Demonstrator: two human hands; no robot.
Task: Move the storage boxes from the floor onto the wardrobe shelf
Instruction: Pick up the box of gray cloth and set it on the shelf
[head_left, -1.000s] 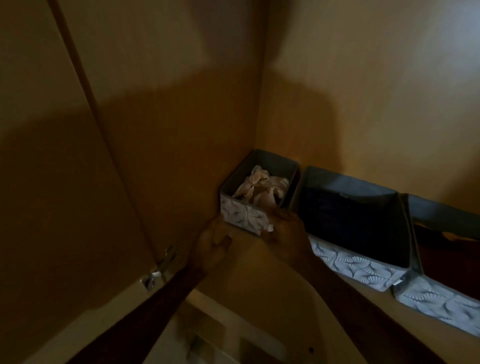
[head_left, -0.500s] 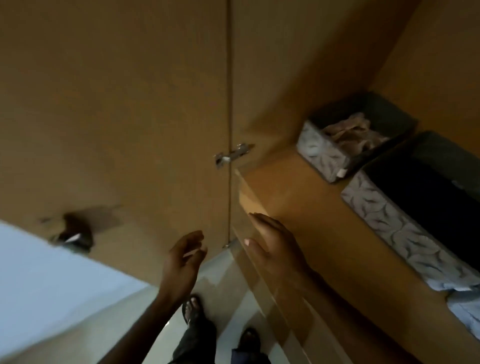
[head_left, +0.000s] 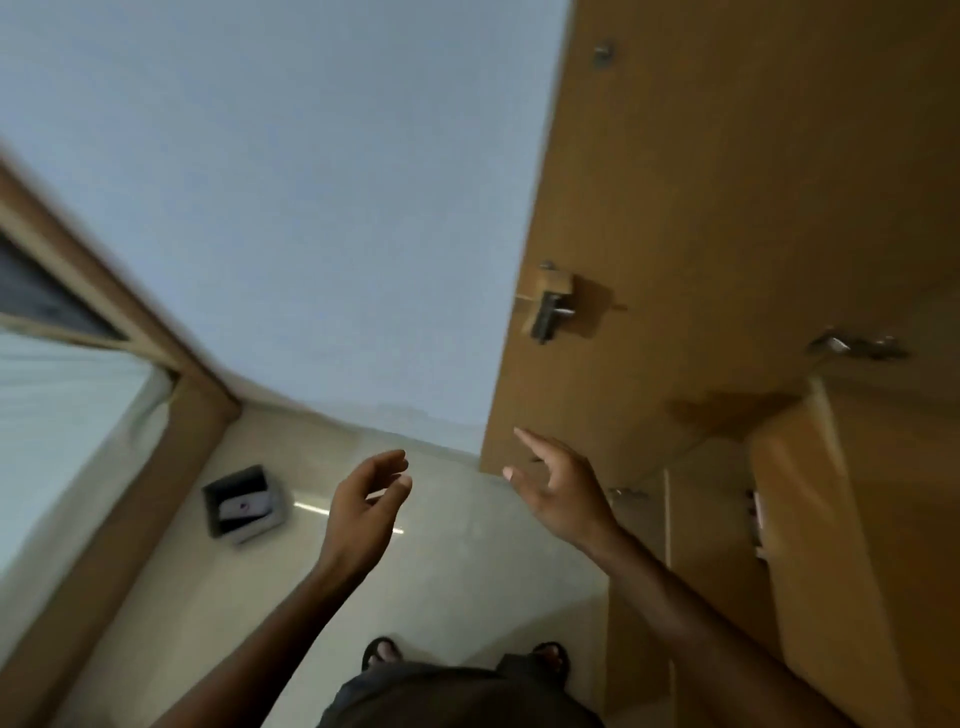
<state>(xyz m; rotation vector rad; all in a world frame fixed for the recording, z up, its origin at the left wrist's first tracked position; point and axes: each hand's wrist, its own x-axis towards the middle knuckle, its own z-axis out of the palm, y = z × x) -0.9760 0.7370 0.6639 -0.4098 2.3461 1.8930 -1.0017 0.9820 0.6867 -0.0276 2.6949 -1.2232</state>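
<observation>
At the far left we are seeing a pale, softly pleated curtain (head_left: 62, 415) hanging inside a broad wooden window frame (head_left: 130, 322), its edges smeared by blur. Beside it a flat, matte blue-grey wall (head_left: 311, 208) is running down to a glossy, cream-coloured floor (head_left: 467, 571) that is catching a thin streak of light.

One storage box (head_left: 234, 483) is sitting on that floor close to the foot of the window frame, well apart from the wardrobe. It is a small, rectangular, soft-sided grey box, open at the top, and it is holding something pale, perhaps a folded piece of cloth, too small to make out.

Our left hand (head_left: 361, 519) is hanging in the air over the floor, its fingers (head_left: 389, 462) loosely curled toward the thumb and holding nothing. Down between our arms, our feet in dark sandals (head_left: 382, 652) are standing on the floor.

Our right hand (head_left: 558, 499) is reaching out flat, fingers straight and spread, gripping nothing, just in front of the lower edge of the wardrobe door (head_left: 675, 182). That door is a smooth, tan, wood-grain panel carrying a squared metal hinge (head_left: 548, 309).
</observation>
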